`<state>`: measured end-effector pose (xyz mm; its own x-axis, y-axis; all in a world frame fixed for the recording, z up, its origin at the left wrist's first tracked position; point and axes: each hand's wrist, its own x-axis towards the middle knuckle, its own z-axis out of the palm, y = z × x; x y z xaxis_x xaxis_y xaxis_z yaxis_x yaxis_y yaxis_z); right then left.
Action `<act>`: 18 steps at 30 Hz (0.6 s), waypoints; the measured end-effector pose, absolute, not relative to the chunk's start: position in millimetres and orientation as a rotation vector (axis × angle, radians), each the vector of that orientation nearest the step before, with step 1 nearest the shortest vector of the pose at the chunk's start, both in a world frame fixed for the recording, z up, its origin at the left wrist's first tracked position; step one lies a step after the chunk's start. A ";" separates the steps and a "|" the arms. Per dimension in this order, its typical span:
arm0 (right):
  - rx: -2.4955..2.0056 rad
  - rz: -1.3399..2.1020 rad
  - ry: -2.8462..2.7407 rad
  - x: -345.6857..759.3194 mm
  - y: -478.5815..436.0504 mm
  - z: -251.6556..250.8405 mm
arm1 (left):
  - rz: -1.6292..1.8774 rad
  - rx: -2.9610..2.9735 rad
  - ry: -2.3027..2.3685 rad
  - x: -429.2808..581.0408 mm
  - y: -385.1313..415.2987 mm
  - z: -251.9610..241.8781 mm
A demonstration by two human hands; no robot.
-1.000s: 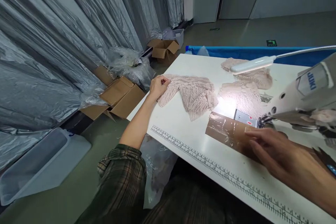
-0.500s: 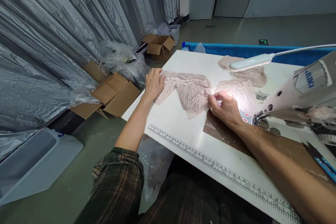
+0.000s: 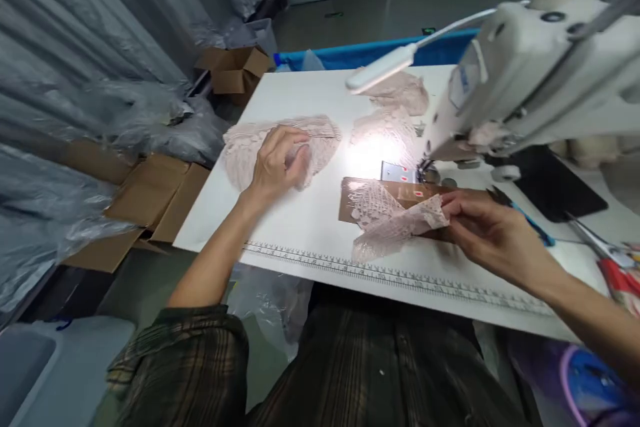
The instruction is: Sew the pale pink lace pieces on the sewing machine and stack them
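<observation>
My right hand (image 3: 483, 230) pinches one end of a pale pink lace piece (image 3: 385, 223), which trails leftward over a brown board and the white table top. My left hand (image 3: 280, 163) is over a second pink lace piece (image 3: 240, 150), its fingers curved and its thumb apart. Nothing shows in its grip, and whether it touches the lace I cannot tell. A third lace piece (image 3: 385, 127) lies under the bright light beside the sewing machine (image 3: 520, 60). Behind it is more pink lace (image 3: 405, 93), partly covered by the lamp.
A white lamp (image 3: 383, 70) reaches over the table (image 3: 300, 223), whose front edge carries a ruler strip (image 3: 350, 267). Scissors (image 3: 595, 240) and a dark flat object (image 3: 550, 183) lie at right. Cardboard boxes (image 3: 150, 190) and plastic bags stand on the floor at left.
The view has turned rightward. My right hand has moved right and nearer to me, now with a separate lace piece. My left hand has lifted from flat to curved over the left lace.
</observation>
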<state>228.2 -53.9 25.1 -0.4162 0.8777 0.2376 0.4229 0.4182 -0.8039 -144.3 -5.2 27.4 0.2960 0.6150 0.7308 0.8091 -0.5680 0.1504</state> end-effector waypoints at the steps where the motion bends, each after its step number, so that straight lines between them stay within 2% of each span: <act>1: -1.115 0.853 -2.015 234.8 -54.3 25.9 | -1.130 -2.429 -1.208 -127.0 -6.4 30.0; 9: -1.010 0.675 -2.106 236.5 -57.9 42.3 | -0.890 -3.368 -0.601 -9.7 -15.1 53.4; 14: -0.945 0.765 -1.957 236.7 -62.5 46.4 | -0.649 -3.528 -0.797 5.3 -12.6 47.6; 18: -0.972 1.083 -1.583 231.9 -62.5 40.4 | -0.915 -3.582 -1.015 6.1 -13.6 40.6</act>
